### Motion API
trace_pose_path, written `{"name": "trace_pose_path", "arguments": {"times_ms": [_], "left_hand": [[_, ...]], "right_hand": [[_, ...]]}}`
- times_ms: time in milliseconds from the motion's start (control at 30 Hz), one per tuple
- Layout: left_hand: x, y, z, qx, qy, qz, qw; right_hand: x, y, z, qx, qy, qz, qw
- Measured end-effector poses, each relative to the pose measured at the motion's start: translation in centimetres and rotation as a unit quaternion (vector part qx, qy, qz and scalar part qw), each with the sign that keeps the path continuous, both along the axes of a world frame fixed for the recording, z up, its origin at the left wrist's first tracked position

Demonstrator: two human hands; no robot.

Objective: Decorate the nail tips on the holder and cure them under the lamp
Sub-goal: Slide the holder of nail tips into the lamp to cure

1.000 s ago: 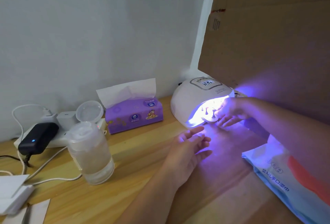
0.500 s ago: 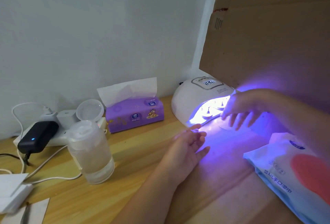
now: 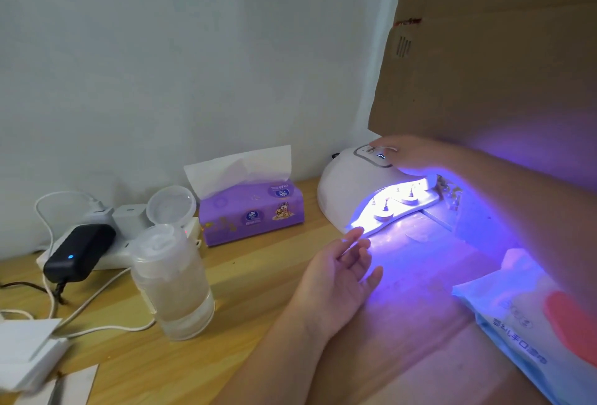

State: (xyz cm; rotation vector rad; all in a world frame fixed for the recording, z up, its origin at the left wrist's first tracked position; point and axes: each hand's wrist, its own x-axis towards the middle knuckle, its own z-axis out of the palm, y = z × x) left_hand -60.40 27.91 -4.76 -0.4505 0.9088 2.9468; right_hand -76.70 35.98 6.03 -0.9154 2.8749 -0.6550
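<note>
Head view: right hand (image 3: 408, 154) fingers flat atop lamp (image 3: 352, 191); left hand (image 3: 339, 278) relaxed, fingers apart, before its lit mouth.

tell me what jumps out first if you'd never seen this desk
The white nail lamp at the back right of the wooden desk stands out, casting violet-blue light, with nail tips on small stands lit inside its mouth. The right hand lies on the lamp's top by its display, and the left hand rests open on the desk just in front. To the left, a purple tissue box stands against the wall.
</note>
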Motion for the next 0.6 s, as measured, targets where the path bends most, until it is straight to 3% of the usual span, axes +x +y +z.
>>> {"name": "trace_pose_path", "arguments": {"times_ms": [333,500,600], "left_hand": [[0.3,0.3,0.5,-0.009,0.021,0.013,1.0],[0.9,1.2,1.3,-0.095,0.018,0.016,0.995],[2.5,1.2,2.8,-0.24,0.04,-0.037,0.969]], "right_hand": [[-0.1,-0.8,-0.1,0.046,0.033,-0.009,0.998],[0.6,0.1,-0.4,0.031,0.032,-0.01,0.999],[1.7,0.9,-0.1,-0.048,0.01,0.032,0.998]]}}
